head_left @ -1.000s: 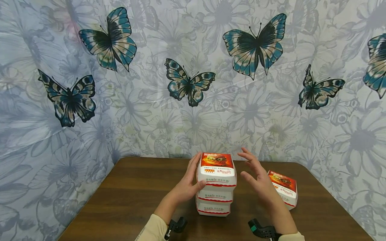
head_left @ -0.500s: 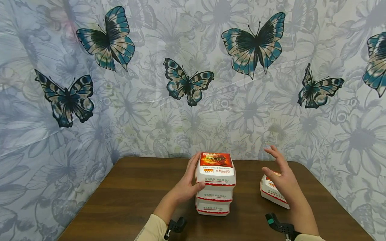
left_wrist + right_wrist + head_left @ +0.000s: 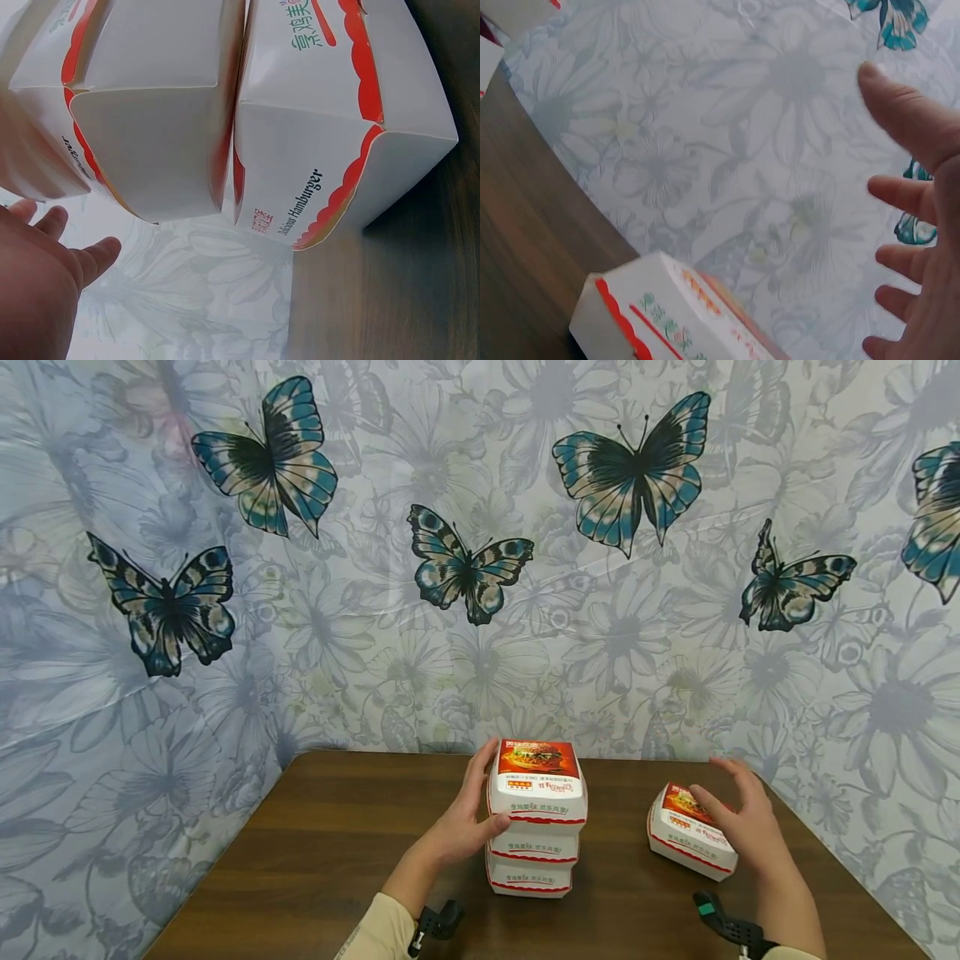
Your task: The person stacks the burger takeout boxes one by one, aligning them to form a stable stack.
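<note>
Three white-and-red hamburger boxes [image 3: 537, 814] stand stacked at the table's middle, with a burger picture on the top lid. My left hand [image 3: 463, 822] is at the stack's left side, its fingers extended along the top box and its thumb near the front face. In the left wrist view its fingers [image 3: 96, 259] are spread beside the boxes, not curled round them. A single hamburger box [image 3: 690, 835] sits turned at an angle to the right. My right hand [image 3: 750, 822] hovers at that box's right side with thumb and fingers spread, holding nothing.
The brown wooden table [image 3: 337, 843] extends around the boxes, its far edge close to a hanging cloth [image 3: 360, 677] printed with flowers and butterflies. Dark straps with small devices [image 3: 438, 922] are on both wrists.
My right hand has moved away from the stack, across above the single box, and down to its right side. My left hand has stayed at the stack.
</note>
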The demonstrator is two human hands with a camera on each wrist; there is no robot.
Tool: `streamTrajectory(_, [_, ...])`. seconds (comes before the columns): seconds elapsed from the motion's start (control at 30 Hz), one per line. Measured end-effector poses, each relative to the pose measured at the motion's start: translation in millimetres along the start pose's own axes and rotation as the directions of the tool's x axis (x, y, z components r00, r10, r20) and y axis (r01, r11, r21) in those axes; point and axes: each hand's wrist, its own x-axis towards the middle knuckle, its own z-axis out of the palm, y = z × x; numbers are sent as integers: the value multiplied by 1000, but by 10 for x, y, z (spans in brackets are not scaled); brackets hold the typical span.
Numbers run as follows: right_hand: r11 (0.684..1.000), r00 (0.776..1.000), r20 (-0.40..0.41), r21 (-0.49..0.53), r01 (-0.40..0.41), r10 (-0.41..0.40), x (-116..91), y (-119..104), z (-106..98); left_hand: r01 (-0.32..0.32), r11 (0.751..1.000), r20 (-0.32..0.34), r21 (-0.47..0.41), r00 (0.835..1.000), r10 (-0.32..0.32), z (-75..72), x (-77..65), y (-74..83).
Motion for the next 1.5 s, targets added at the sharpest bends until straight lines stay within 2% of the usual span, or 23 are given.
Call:
streamTrajectory(0.13, [994,993,94,-84,-65,73,8,123,-49,5,1000,0,0,1000,-5,0,-2,1])
streamTrajectory(0.27, [990,983,156,-119,-79,97,9,250,-60,15,1000,6,-4,1000,-15,-2,-6,15])
streamTrajectory(0.53, [972,976,190,-225,-62,106,-4,498,-49,24,1000,13,-18,1000,-24,-3,-15,29])
streamTrajectory(0.7, [977,971,212,-205,-65,109,-44,594,-47,24,1000,16,-18,1000,-24,-2,-15,35])
streamTrajectory(0.9, [982,952,262,-147,-122,158,-67,611,-89,28,999,14,-14,1000,-28,-2,-16,45])
streamTrajectory(1.1, [984,954,255,-116,-134,160,-72,659,-71,27,1000,14,-8,1000,-27,-2,-18,62])
streamTrajectory(1.5, [970,940,252,-146,-196,228,-48,644,-73,46,999,17,-12,999,-45,2,-16,33])
